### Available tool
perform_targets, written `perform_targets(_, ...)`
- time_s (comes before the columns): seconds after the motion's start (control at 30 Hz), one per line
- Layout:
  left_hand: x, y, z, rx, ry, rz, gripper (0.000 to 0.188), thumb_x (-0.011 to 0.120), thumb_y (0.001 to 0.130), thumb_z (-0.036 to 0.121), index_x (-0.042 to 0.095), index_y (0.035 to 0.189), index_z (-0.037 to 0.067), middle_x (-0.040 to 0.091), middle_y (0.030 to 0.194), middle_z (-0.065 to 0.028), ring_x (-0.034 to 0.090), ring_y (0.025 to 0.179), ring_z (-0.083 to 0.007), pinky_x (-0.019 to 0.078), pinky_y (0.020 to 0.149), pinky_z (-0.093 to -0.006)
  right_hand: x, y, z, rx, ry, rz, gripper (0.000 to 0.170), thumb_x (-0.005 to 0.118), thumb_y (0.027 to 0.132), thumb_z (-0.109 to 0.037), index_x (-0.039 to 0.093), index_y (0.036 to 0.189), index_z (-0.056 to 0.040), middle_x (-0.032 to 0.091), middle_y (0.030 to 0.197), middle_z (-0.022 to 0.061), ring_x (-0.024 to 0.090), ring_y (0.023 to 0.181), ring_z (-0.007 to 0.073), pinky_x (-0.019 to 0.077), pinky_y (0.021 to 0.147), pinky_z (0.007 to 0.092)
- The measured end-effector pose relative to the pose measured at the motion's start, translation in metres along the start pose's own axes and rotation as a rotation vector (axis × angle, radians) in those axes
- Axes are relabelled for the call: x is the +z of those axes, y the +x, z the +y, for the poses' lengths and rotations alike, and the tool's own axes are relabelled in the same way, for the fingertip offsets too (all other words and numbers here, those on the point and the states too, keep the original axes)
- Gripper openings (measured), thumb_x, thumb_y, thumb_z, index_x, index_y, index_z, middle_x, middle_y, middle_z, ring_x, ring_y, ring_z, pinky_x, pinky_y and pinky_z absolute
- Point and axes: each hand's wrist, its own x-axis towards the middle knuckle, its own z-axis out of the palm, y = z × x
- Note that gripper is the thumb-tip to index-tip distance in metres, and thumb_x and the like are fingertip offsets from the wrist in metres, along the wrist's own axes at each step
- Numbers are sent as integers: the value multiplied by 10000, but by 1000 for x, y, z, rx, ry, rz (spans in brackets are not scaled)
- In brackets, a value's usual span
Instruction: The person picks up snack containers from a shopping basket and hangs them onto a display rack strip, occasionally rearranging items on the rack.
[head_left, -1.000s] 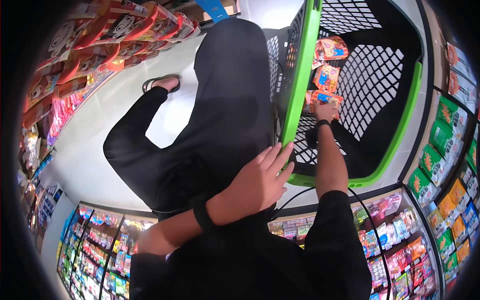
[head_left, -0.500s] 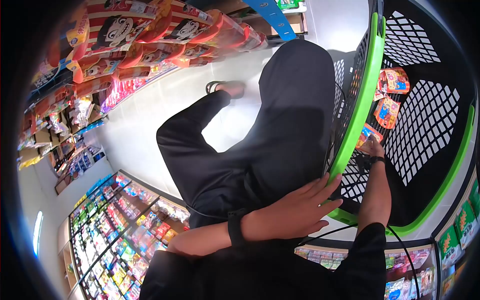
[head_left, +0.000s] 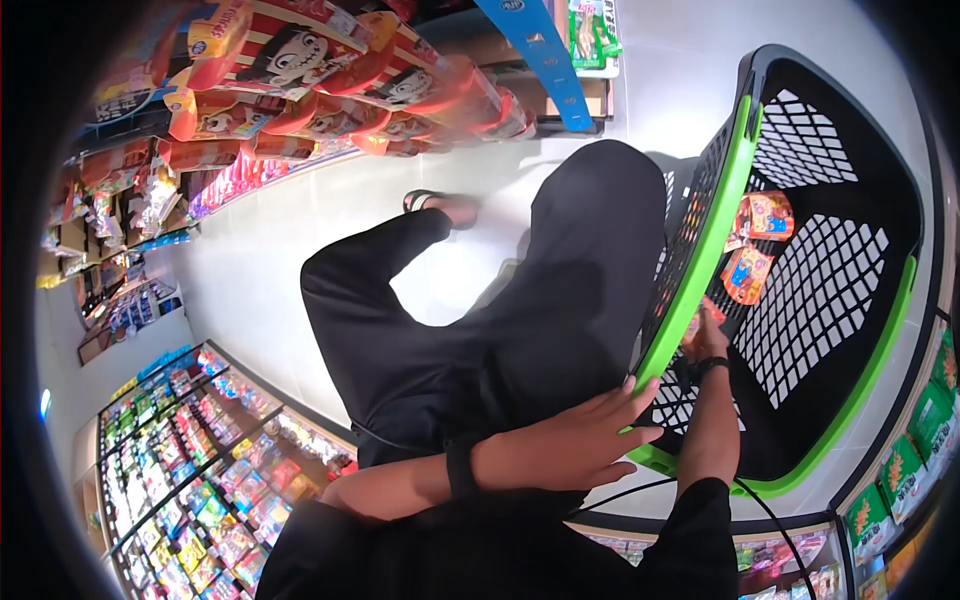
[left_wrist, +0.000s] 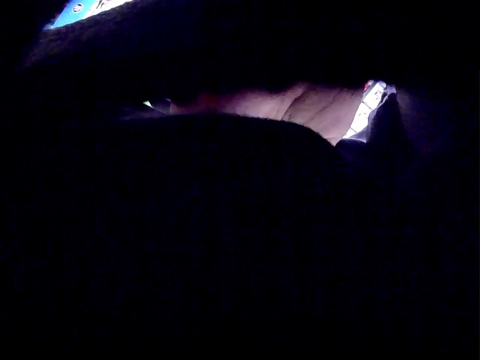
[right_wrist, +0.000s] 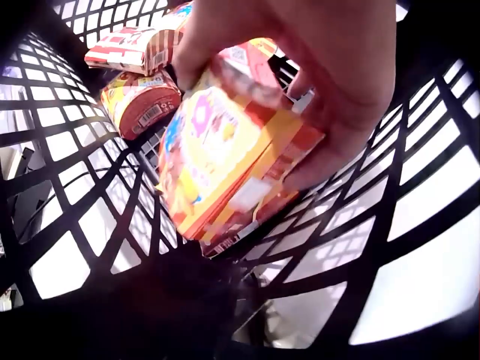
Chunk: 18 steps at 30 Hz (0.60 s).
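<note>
Right grip around orange-yellow packet

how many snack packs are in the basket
4 visible: held pack in the right hand, middle pack beyond it, striped pack and orange pack farthest. The hand may hide more.

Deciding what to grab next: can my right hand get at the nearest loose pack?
Likely yes: the loose pack lies close by, uncovered, in the basket, though your right hand grips another pack.
</note>
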Motion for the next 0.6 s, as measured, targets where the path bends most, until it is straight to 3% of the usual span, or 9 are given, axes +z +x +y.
perform_targets(0.1, 0, 2, 0, -16, 24, -40, 474, 577, 915, 255, 475, 1309, 14, 164, 1482, -319, 321, 1310, -505, 302, 1089, -479, 5, -31, -11, -68, -95, -132, 337, 566, 911, -306, 564, 1162, -82, 660, 1022, 70, 664, 856, 227, 552, 743, 393)
perform_targets(0.2, -1, -6, -1, 22, -90, 26, 450, 552, 934, 267, 490, 1304, 18, 135, 1500, -308, 318, 1319, -495, 300, 1091, -464, -1, -46, -28, -266, 53, -238, 373, 536, 931, -357, 554, 1187, -87, 660, 1045, 63, 663, 855, 218, 547, 749, 353)
perform_targets(0.23, 1, -10, -4, 77, -100, 77, 461, 538, 948, 263, 450, 1339, 35, 98, 1513, -300, 253, 1360, -475, 299, 1094, -442, -8, -55, -40, -327, 137, -302, 395, 534, 930, -385, 550, 1190, -88, 660, 1043, 62, 664, 848, 218, 547, 747, 351)
perform_targets(0.27, -4, -5, -5, 9, -297, -28, 489, 554, 931, 254, 425, 1339, 18, 53, 1479, -369, 278, 1307, -553, 307, 1082, -469, -8, -70, -60, -393, 205, -388, 418, 533, 928, -412, 547, 1193, -88, 661, 1042, 61, 664, 841, 218, 547, 745, 350)
perform_targets(0.3, -1, 0, -10, 17, -411, 0, 481, 548, 936, 257, 421, 1332, 16, 97, 1468, -372, 284, 1314, -528, 307, 1080, -462, -10, -79, -80, -378, 337, -410, 497, 511, 917, -501, 528, 1221, -108, 652, 1076, 58, 654, 898, 218, 546, 748, 380)
perform_targets(0.33, 6, 3, -19, 29, -519, 28, 473, 542, 941, 261, 418, 1325, 14, 142, 1457, -375, 290, 1322, -503, 308, 1077, -454, -11, -128, -103, -318, 486, -468, 488, 524, 932, -454, 464, 1301, -140, 617, 1111, 72, 623, 923, 233, 547, 734, 397)
perform_targets(0.4, 18, 10, -38, 179, -380, 228, 413, 545, 935, 244, 455, 1263, 11, 335, 1371, -320, 361, 1293, -420, 326, 1056, -405, 8, -190, -125, -439, 476, -501, 527, 557, 905, -447, 444, 1306, -123, 587, 1145, 94, 598, 964, 250, 521, 776, 411)
perform_targets(0.47, -4, 9, -34, 185, -499, 132, 377, 539, 940, 170, 432, 1265, 11, 334, 1394, -227, 324, 1327, -352, 288, 1078, -351, 35, -252, -138, -623, 436, -472, 570, 590, 879, -439, 425, 1310, -106, 557, 1179, 115, 574, 1005, 267, 494, 817, 425)
perform_targets(0.6, -35, -32, -19, 157, -585, 296, 470, 589, 893, 155, 401, 1302, 19, 415, 1309, -173, 421, 1249, -289, 360, 1031, -357, 104, -367, -118, -1136, 257, -171, 665, 656, 825, -424, 385, 1320, -72, 497, 1247, 158, 524, 1087, 302, 441, 899, 453)
